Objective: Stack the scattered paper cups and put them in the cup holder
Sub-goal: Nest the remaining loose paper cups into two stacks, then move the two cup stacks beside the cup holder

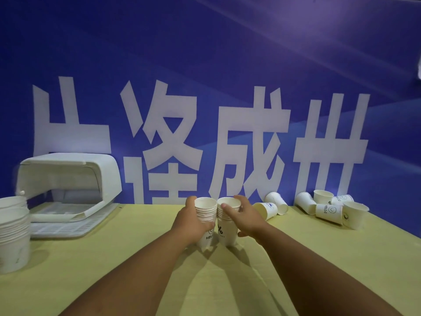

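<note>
Two short stacks of white paper cups stand side by side on the yellow-green table. My left hand [190, 221] grips the left stack [206, 213] round its side. My right hand [245, 214] grips the right stack [227, 221] near its rim, thumb on the front. Several loose white cups [329, 209], some printed "HELLO", lie scattered at the right against the wall; two more cups [272, 206] lie tipped just right of my right hand. The white cup holder [66, 179], its lid raised, sits at the back left.
A tall stack of white cups [13, 233] stands at the left edge of the table [136, 247]. A blue wall with large white characters [227, 133] rises right behind the table. The holder's grid tray [61, 226] juts forward.
</note>
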Demonstrator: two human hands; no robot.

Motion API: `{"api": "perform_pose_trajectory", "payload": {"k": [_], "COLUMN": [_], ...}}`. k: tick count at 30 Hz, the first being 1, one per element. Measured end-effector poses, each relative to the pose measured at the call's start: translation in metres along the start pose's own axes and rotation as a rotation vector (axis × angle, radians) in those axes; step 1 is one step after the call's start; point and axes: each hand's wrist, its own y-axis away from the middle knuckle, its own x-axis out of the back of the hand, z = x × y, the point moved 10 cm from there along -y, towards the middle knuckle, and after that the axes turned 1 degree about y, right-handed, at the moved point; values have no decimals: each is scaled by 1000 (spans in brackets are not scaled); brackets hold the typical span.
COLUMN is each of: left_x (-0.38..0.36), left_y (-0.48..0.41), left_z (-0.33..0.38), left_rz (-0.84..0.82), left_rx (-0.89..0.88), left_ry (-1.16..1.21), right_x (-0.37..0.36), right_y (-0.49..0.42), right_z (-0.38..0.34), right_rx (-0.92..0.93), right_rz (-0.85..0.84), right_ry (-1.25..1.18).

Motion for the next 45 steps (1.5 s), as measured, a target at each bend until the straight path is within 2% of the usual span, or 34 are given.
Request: {"api": "perform_pose_trajectory", "payload": {"k": [6,15,22,31,40,45], "left_x": [33,133,209,306,360,367], "left_y": [20,73,119,183,216,222], "left_z": [-22,-99,-167,-224,-262,-270], "left_rz": [77,315,421,565,603,644], "left_rx": [3,116,273,353,415,431], "left_ry": [51,121,108,34,-43,-47], "right_x": [-38,-156,-247,-350,-405,-413], "right_y": [11,50,76,115,142,146], "right_z": [-16,-79,-130,-190,-231,-229], "right_rx": [88,185,195,276,343,293], "right_rz": [-53,-216,-315,-406,-444,-468], "right_ry": [6,-76,-99,-78,-109,-120]}}
